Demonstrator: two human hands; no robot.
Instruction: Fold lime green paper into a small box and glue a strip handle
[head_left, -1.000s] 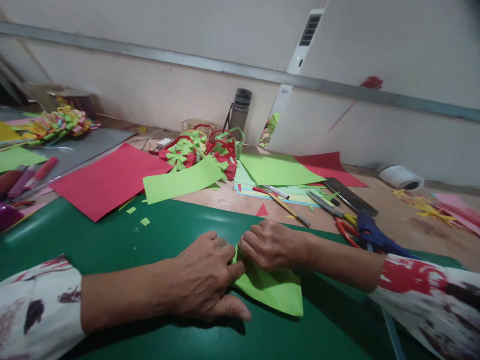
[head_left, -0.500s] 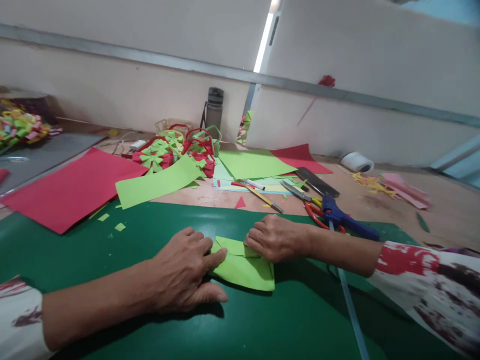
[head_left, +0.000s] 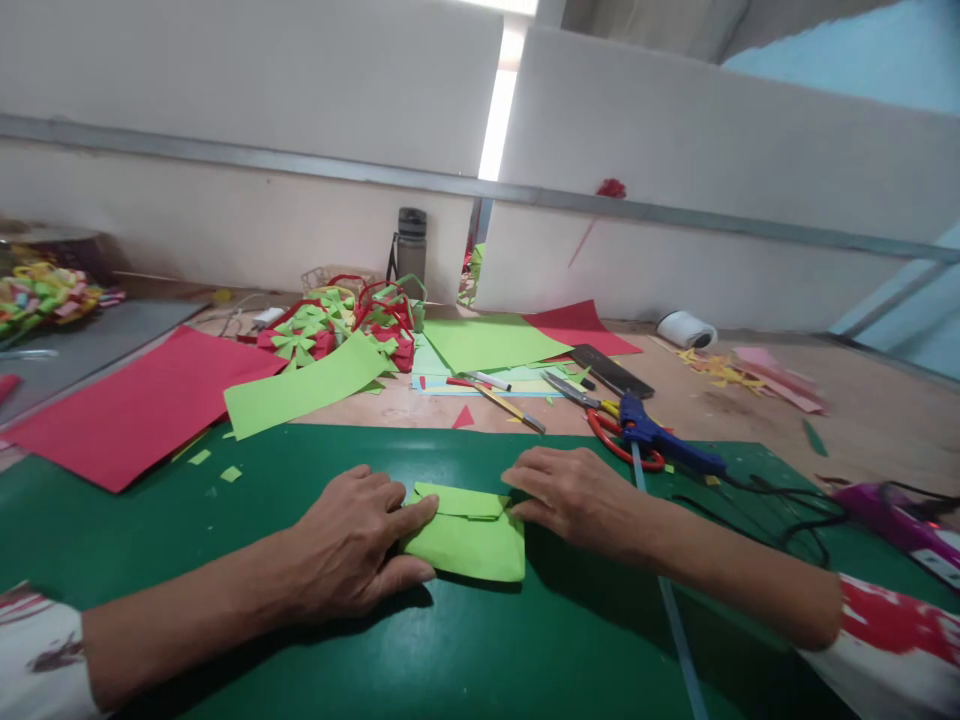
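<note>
A folded light-green paper (head_left: 469, 550) lies on the dark green cutting mat (head_left: 480, 660), its top edge turned down as a flap. My left hand (head_left: 360, 545) grips its left side, the index finger on the fold and the thumb at the lower left edge. At the top right corner of the paper, my right hand (head_left: 574, 500) has its fingertips closed on the flap's end. Part of the left edge is hidden behind my left fingers.
A blue glue gun (head_left: 667, 440) with its glue stick and red-handled scissors (head_left: 604, 430) lie right of centre. Behind are red paper (head_left: 150, 400), a green strip (head_left: 304, 385), small red baskets (head_left: 390, 340), a bottle (head_left: 411, 250), a pencil (head_left: 510, 408) and a phone (head_left: 611, 370). A purple power strip (head_left: 892, 520) is at right.
My right hand has moved from the middle of the flap outward to its right corner, uncovering more of the fold. My left hand stays on the left side. The view has shifted slightly.
</note>
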